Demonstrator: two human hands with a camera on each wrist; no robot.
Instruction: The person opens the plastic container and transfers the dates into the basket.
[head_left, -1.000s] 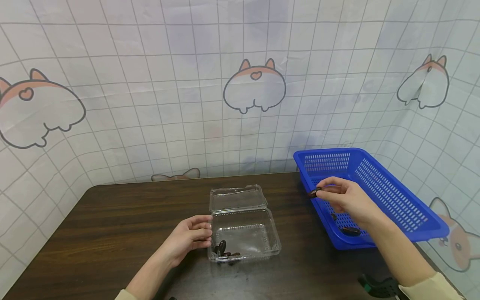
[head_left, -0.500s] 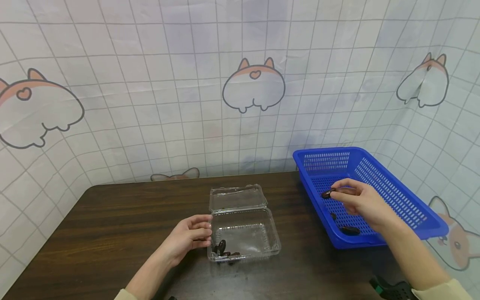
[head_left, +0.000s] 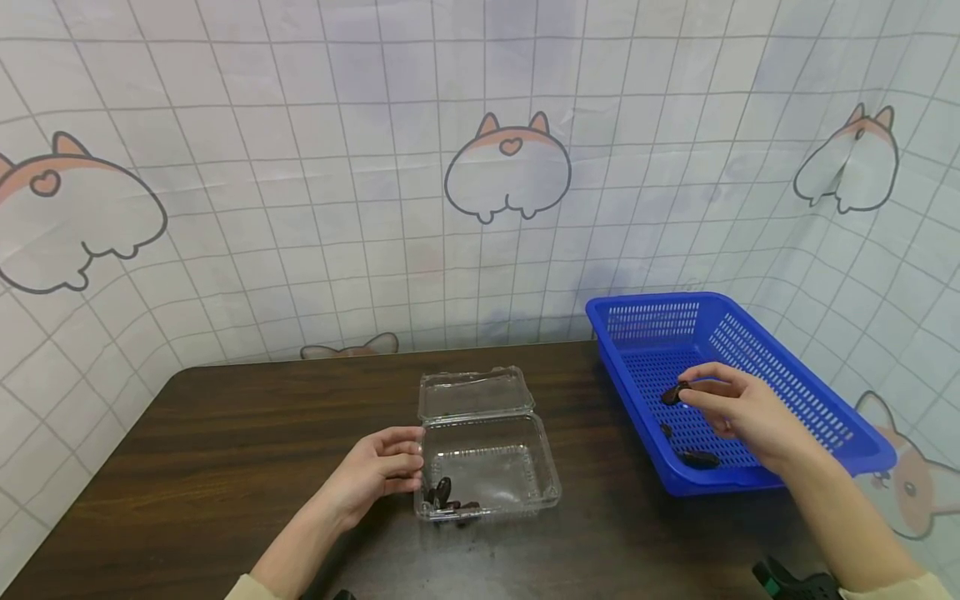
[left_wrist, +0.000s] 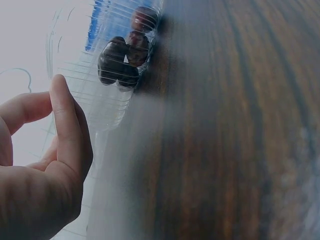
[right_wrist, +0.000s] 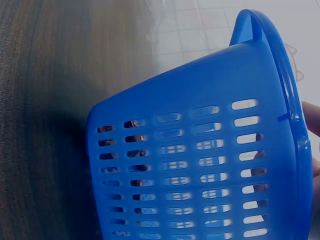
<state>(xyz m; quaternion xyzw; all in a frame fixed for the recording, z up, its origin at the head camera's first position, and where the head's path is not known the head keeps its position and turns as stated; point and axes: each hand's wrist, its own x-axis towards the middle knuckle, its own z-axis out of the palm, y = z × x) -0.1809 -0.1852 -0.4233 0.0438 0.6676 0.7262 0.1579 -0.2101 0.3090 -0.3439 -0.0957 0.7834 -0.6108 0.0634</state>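
Note:
My right hand (head_left: 738, 408) pinches a dark brown date (head_left: 674, 393) between thumb and fingertips, over the inside of the blue plastic basket (right_wrist: 185, 90). Below it in the basket lie another long dark date (head_left: 699, 459) and a small dark piece (head_left: 666, 430). To the left stands a clear plastic clamshell box (head_left: 553, 487) with its lid (head_left: 472, 393) folded back. Several glossy dates (left_wrist: 112, 60) are gathered in its near left corner. Extended fingers of my left hand (head_left: 378, 471) rest against the box's left wall. In the right wrist view, the basket's side hides most of that hand.
The dark wood-grain table (head_left: 225, 433) runs back to a wall sheet (head_left: 322, 208) printed with grid lines and corgis. The basket stands by the right-hand wall. A black strap-like item with a green part (head_left: 795, 581) shows beside my right forearm.
My right hand, with the date pinched, has moved right from the basket's left rim to over its inside. The left hand and the box have stayed in place.

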